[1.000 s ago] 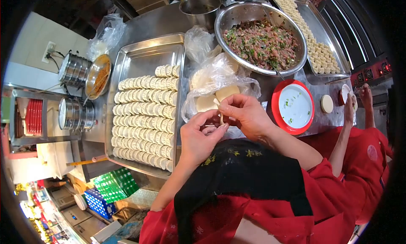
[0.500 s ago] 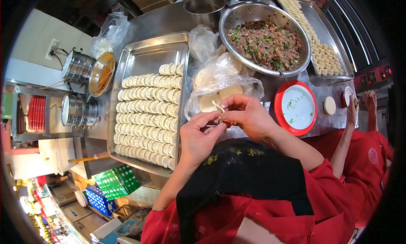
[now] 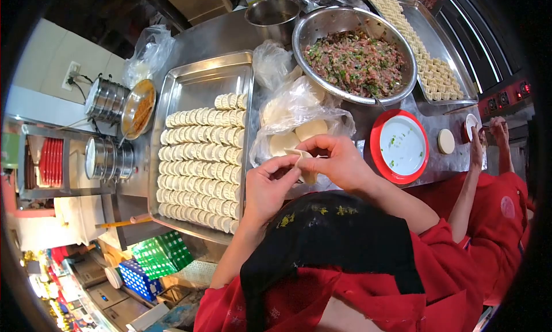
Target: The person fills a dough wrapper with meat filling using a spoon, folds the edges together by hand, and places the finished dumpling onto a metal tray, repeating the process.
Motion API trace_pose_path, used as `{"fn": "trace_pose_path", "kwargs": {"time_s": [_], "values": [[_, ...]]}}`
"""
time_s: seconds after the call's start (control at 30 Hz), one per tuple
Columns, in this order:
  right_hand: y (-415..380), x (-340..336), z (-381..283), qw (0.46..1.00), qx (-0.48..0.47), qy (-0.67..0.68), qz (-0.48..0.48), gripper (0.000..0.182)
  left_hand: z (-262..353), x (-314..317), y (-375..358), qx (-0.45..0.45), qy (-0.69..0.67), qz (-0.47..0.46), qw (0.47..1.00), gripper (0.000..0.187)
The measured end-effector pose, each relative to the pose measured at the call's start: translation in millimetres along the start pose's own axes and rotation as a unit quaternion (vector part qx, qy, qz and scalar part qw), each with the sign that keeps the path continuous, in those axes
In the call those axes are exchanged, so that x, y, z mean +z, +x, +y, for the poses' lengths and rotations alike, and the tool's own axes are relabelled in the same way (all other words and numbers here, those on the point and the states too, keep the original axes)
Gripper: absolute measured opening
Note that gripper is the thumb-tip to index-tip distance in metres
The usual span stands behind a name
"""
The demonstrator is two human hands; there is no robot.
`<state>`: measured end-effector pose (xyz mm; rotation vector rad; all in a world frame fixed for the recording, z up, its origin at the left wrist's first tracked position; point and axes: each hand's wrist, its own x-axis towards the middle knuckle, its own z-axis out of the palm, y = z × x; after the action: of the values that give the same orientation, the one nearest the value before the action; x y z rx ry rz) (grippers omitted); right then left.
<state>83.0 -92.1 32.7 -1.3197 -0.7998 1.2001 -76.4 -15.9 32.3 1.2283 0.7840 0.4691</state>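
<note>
Near the plastic bag, left hand and right hand (close together), pinching a dough wrapper

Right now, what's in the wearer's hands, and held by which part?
A folded dough wrapper, pinched along its edge by the left hand and the right hand. Exact fingertip contacts are partly hidden.

Head-worn view, close, forward and down

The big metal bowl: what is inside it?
The big metal bowl holds a pink chopped mixture flecked with green. Some bare metal shows around it, but the mixture hides the bottom, so anything beneath can't be seen.
</note>
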Motion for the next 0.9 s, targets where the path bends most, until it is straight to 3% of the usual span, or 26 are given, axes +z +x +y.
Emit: {"fn": "trace_pose_path", "kwargs": {"time_s": [0.07,0.13,0.2,0.27,0.3,0.37,0.4,0.47,0.5,0.53,0.57,0.6,0.63,0.7,0.73,0.8,0.83,0.87,0.9], "values": [[1,-9,5,0.999,0.024,0.011,0.034,0.018,-5,-2,6,-0.024,-0.036,-0.002,0.999,0.024],[0,-23,7,0.995,0.048,0.026,0.079,0.016,-16,-6,15,-0.049,-0.159,0.04,0.985,0.024],[-5,-41,10,0.982,0.078,0.106,0.132,0.013,-30,-17,31,-0.061,-0.134,0.032,0.989,0.025],[-11,-53,15,0.969,0.06,0.17,0.171,0.013,-43,-24,53,-0.052,0.038,0.06,0.996,0.027],[-17,-57,9,0.965,0.064,0.177,0.183,0.014,-46,-27,62,-0.054,0.038,0.049,0.997,0.027],[-24,-64,3,0.959,0.063,0.186,0.202,0.014,-50,-31,77,0.013,0.322,0.078,0.943,0.029],[-28,-69,3,0.966,0.053,0.173,0.183,0.014,-45,-25,75,0.014,0.324,0.067,0.943,0.029],[-34,-70,1,0.971,0.045,0.161,0.169,0.013,-23,-10,58,0.203,0.331,0.063,0.92,0.034],[-37,-66,-7,0.984,0.05,0.119,0.119,0.013,-10,-3,52,0.108,0.149,-0.024,0.983,0.046],[-37,-62,-15,0.994,0.052,0.074,0.066,0.013,-4,3,53,0.111,0.15,-0.027,0.982,0.046],[-37,-54,-22,0.998,0.033,0.01,0.048,0.013,0,9,54,0.04,-0.017,-0.135,0.99,0.05],[-34,-51,-17,0.998,-0.005,-0.053,0.015,0.014,4,15,59,-0.032,-0.183,-0.241,0.952,0.054],[-33,-44,-23,0.993,-0.044,-0.106,0.01,0.015,2,15,65,-0.029,-0.184,-0.25,0.95,0.054],[-30,-36,-30,0.973,-0.081,-0.217,0.014,0.016,-8,14,70,-0.181,-0.201,-0.437,0.858,0.055],[-27,-36,-27,0.958,-0.081,-0.274,0.021,0.015,-10,15,68,-0.182,-0.202,-0.444,0.854,0.055],[-23,-40,-22,0.947,-0.089,-0.306,0.032,0.012,-11,20,61,-0.3,-0.138,-0.36,0.872,0.053],[-23,-44,-23,0.93,-0.099,-0.347,0.068,0.012,-14,24,62,-0.302,-0.14,-0.364,0.87,0.053],[-23,-51,-24,0.91,-0.109,-0.386,0.103,0.011,-19,30,63,-0.316,-0.167,-0.322,0.877,0.049],[-19,-68,-11,0.859,-0.181,-0.456,0.143,0.013,-22,35,65,-0.332,-0.194,-0.276,0.881,0.046]]}}
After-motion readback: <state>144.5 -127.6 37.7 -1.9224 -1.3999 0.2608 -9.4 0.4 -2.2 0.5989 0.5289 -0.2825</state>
